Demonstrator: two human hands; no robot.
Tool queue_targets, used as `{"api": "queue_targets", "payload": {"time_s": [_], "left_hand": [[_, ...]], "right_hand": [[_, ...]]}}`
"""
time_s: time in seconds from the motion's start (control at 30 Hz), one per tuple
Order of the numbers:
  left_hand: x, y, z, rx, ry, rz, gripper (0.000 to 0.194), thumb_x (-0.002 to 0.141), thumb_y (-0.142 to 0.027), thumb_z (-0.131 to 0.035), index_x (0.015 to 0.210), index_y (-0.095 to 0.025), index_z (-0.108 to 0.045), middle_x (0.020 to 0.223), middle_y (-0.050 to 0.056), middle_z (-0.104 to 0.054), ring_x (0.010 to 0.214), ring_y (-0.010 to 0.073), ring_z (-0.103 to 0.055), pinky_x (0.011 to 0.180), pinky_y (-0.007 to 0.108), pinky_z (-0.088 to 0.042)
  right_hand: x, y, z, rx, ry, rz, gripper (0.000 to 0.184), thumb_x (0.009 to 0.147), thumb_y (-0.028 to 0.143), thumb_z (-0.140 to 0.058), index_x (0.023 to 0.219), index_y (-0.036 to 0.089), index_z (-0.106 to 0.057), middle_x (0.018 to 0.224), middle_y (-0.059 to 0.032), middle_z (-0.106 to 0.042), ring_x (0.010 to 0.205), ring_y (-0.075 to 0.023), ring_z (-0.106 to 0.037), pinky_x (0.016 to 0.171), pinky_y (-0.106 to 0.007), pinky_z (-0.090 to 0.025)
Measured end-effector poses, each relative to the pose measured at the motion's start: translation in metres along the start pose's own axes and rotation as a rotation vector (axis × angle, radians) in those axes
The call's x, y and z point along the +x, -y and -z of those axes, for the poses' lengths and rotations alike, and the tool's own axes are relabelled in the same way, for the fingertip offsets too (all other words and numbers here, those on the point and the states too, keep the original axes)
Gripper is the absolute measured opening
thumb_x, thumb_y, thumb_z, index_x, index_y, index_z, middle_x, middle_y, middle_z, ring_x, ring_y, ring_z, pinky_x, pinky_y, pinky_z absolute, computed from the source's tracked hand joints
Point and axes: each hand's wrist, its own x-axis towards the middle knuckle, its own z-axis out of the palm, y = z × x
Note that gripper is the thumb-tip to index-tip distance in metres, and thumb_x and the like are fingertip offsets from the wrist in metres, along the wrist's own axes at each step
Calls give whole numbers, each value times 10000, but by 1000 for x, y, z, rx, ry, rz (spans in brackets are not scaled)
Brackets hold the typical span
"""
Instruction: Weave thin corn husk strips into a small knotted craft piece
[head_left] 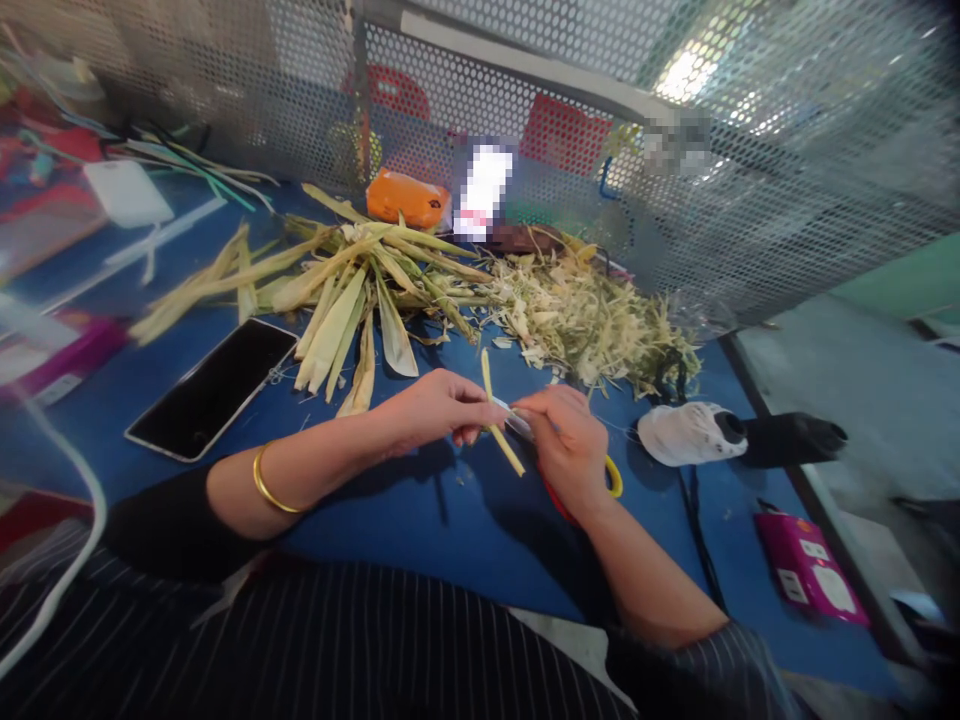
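My left hand [452, 408], with a gold bangle at the forearm, pinches a narrow pale-yellow strip of dried husk [510, 450] between thumb and fingers. The strip slants upright across the fingertips. Facing it, my right hand [566, 435] is closed round a pair of scissors [616, 476] with red and yellow handles. Their blades point toward the left fingertips, and the right thumb and index finger meet close to the strip. Whether those two fingers also hold a bit of husk is too small to tell. Beyond the hands lie long dried husks [337, 325].
A heap of shredded husk [585, 315] lies at the back right. A phone [214, 390] rests to the left. White thread [686, 432] and black thread [795, 440] spools, a magenta box [810, 565] stand right. An orange packet [405, 197] sits before the perforated metal screen [292, 110].
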Motion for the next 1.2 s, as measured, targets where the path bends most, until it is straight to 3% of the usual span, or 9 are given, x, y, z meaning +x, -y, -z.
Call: {"api": "queue_targets", "payload": {"time_s": [0.13,0.23,0.33,0.4,0.47,0.63,0.73,1.03,1.2], "left_hand": [[4,4,1,-170,-91,45,308,835,-410,-615,747,-121,-675,667,72,-694,576,121,-612,592,245,-460],[8,7,-1,-349,-171,46,238,826,-346,-652,833,-110,-684,735,100,-726,699,161,-682,666,270,-513],[11,8,-5,-488,-236,18,163,805,-198,-673,942,-109,-667,763,87,-738,755,164,-699,693,272,-530],[11,9,-10,-524,-267,-35,208,797,-127,-668,1002,-103,-641,769,74,-741,750,151,-702,725,268,-534],[11,10,-15,-542,-271,-66,231,797,-100,-661,1025,-97,-618,768,69,-741,736,146,-705,742,270,-537],[10,16,-24,-527,-241,-22,286,771,-96,-678,1045,-89,-595,757,83,-740,623,154,-681,590,265,-530],[10,19,-26,-520,-265,-44,300,734,-110,-708,1017,-90,-610,762,83,-745,563,151,-657,542,276,-519],[7,22,-30,-465,-366,-118,345,631,-209,-814,913,-65,-676,724,94,-743,750,176,-694,796,307,-517],[9,23,-26,-461,-340,-71,380,639,-220,-813,964,-72,-686,742,99,-741,711,176,-683,711,302,-527]], "right_hand": [[-2,-1,3,-87,-199,-27,258,912,240,-514,1137,242,-642,1136,-84,-666,1117,-229,-582,997,-433,-424],[-9,6,6,-116,-390,58,231,888,218,-526,1082,231,-651,1085,-105,-664,1077,-247,-599,940,-430,-458],[-16,16,0,-66,-169,84,110,870,225,-569,891,244,-675,842,-59,-694,846,-213,-643,806,-374,-476],[-17,20,-9,39,66,-76,111,881,283,-578,878,241,-680,839,-47,-713,803,-199,-645,757,-347,-469],[-17,21,-20,217,180,-271,160,885,345,-576,849,234,-686,840,-40,-719,788,-191,-644,740,-327,-471],[-17,19,-31,520,219,-493,263,875,400,-574,706,219,-663,654,-10,-654,649,-163,-598,678,-300,-465],[-17,21,-27,458,252,-433,296,909,374,-523,684,214,-630,612,0,-603,626,-148,-561,655,-285,-430],[-20,32,-16,323,285,-197,294,923,274,-489,643,197,-540,587,20,-494,584,-115,-473,593,-253,-358],[-22,33,-19,344,290,-219,292,920,287,-497,651,187,-549,587,17,-510,585,-112,-476,598,-255,-360]]}}
